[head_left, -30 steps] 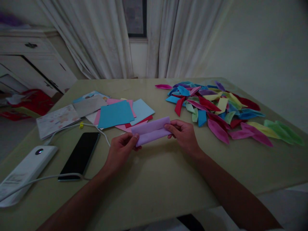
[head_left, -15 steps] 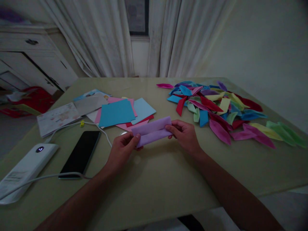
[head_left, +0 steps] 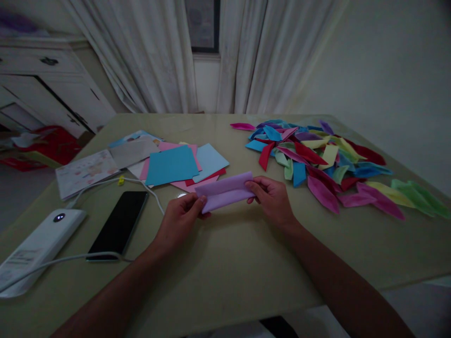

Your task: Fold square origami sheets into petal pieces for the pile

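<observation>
Light's dim w/ soft shadows, edges blurry.

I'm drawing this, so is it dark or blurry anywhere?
In the head view, everything looks dim, with a soft shadow on the table below the purple paper; in the same head view, the cupboard at the left looks slanted and a bit blurry, while the left hand and right hand look clearer.

Tabletop (head_left: 229, 263) slightly farther right in view, purple paper (head_left: 225, 193) likewise
</observation>
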`<action>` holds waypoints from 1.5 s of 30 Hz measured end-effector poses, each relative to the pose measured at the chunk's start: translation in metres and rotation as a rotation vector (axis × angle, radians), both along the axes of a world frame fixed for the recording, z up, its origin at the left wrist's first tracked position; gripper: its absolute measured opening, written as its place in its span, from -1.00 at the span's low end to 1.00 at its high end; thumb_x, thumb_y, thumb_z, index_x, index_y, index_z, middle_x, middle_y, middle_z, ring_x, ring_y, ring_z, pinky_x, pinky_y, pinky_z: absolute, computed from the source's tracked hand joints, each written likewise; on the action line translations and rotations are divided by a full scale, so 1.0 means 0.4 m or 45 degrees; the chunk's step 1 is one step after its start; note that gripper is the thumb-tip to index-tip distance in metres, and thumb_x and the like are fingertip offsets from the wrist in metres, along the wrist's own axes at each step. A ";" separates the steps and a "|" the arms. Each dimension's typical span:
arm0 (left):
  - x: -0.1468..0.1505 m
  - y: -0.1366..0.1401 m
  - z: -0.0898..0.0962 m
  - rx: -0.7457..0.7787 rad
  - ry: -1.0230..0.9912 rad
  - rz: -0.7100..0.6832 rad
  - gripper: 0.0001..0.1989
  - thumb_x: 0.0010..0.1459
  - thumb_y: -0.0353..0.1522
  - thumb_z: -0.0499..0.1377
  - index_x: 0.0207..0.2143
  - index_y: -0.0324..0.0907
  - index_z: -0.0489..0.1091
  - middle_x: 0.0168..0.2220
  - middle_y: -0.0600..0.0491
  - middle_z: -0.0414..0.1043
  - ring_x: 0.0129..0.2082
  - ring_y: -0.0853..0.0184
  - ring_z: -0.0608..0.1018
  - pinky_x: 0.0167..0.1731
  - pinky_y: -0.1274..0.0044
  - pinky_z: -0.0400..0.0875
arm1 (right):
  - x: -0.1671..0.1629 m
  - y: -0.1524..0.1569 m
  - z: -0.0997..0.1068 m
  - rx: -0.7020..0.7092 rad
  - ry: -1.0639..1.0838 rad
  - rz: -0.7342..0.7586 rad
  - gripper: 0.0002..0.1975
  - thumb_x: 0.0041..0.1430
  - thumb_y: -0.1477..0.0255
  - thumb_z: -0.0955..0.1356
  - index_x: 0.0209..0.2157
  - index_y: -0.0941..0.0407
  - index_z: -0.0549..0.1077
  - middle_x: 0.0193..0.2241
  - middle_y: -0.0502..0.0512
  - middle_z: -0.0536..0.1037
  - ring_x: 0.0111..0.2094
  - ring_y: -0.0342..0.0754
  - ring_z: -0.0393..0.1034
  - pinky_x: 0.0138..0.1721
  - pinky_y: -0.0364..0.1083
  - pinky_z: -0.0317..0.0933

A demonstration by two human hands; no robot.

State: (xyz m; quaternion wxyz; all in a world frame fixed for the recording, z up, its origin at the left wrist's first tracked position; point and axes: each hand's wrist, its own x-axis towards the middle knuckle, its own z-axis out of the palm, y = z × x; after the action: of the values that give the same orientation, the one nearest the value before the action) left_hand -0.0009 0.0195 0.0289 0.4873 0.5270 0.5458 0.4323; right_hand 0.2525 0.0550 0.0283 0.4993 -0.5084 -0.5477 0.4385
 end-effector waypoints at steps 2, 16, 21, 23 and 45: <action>-0.003 0.003 -0.001 -0.001 0.015 -0.009 -0.59 0.16 -0.01 0.36 -0.46 -0.18 0.57 -0.52 0.00 0.59 -0.48 0.22 0.62 -0.45 0.50 0.46 | 0.002 0.002 -0.002 0.003 0.004 0.011 -0.69 0.20 0.14 0.54 -0.31 0.13 0.67 -0.62 -0.04 0.49 -0.64 -0.13 0.37 -0.59 -0.13 0.28; 0.083 -0.092 -0.019 0.171 -0.011 0.000 -0.73 0.32 -0.19 0.28 -0.30 -0.20 0.63 -0.44 0.06 0.61 -0.44 0.30 0.59 -0.43 0.56 0.43 | -0.118 -0.108 -0.039 -0.341 0.475 0.739 -0.37 0.07 0.06 0.64 0.13 -0.01 0.58 0.14 0.14 0.61 0.16 0.14 0.49 0.21 0.08 0.37; 0.091 -0.088 -0.022 0.057 -0.190 -0.071 -0.67 0.31 -0.13 0.30 -0.33 -0.22 0.62 -0.47 0.03 0.60 -0.47 0.29 0.60 -0.42 0.53 0.48 | -0.127 -0.129 -0.061 -0.505 0.402 0.512 -0.36 0.25 -0.21 0.41 -0.10 0.10 0.66 -0.19 0.14 0.70 -0.09 0.11 0.57 0.17 0.13 0.37; 0.086 -0.077 -0.016 -0.006 -0.238 -0.052 -0.65 0.29 -0.10 0.31 -0.35 -0.21 0.60 -0.49 0.03 0.60 -0.51 0.29 0.60 -0.44 0.53 0.50 | -0.116 -0.114 -0.065 -0.531 0.492 0.368 -0.36 0.14 -0.21 0.48 -0.22 0.13 0.65 -0.29 0.14 0.69 -0.18 0.12 0.58 0.10 0.13 0.41; 0.058 -0.060 0.001 -0.153 -0.279 -0.070 -0.63 0.19 -0.06 0.41 -0.41 -0.19 0.59 -0.50 0.03 0.62 -0.53 0.33 0.62 -0.44 0.55 0.55 | -0.105 -0.095 -0.087 -0.395 0.595 0.082 -0.45 0.05 -0.07 0.59 -0.13 0.06 0.62 -0.17 0.13 0.70 -0.04 0.14 0.60 0.05 0.05 0.45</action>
State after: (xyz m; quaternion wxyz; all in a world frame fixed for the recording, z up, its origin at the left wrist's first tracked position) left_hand 0.0224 -0.0043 0.0292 0.5862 0.4614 0.4996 0.4404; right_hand 0.2106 0.0172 -0.0065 0.5141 -0.4461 -0.3598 0.6381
